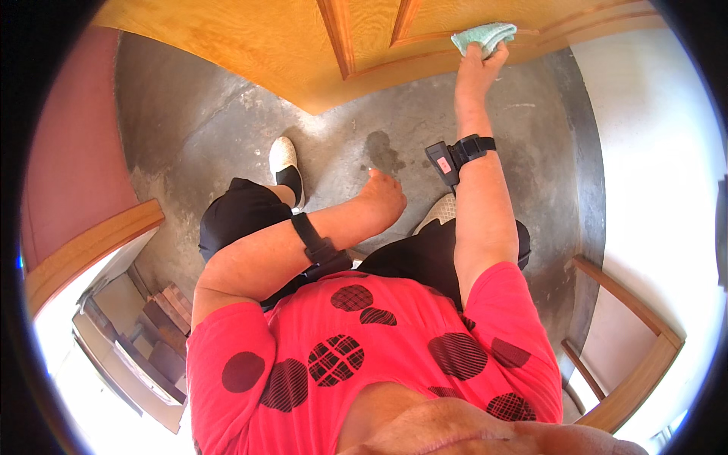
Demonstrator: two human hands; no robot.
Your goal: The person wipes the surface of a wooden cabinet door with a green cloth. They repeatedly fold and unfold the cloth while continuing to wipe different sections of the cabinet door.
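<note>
My right hand point(483, 61) is shut on a folded pale green cloth point(483, 37). It presses the cloth against the lower part of a yellow-brown wooden panelled door point(307, 74), beside the raised moulding. My left hand point(382, 196) hovers over the floor in front of my body, its fingers curled in and nothing visible in it. Each forearm wears a black strap point(476, 148) with a device attached.
The grey concrete floor point(187, 108) has a dark wet patch point(381, 149) between my feet. A white wall point(642, 131) rises at right, a reddish surface point(74, 148) at left. Wooden frame pieces point(631, 307) stand behind me at right. Stacked boards point(165, 310) lie at lower left.
</note>
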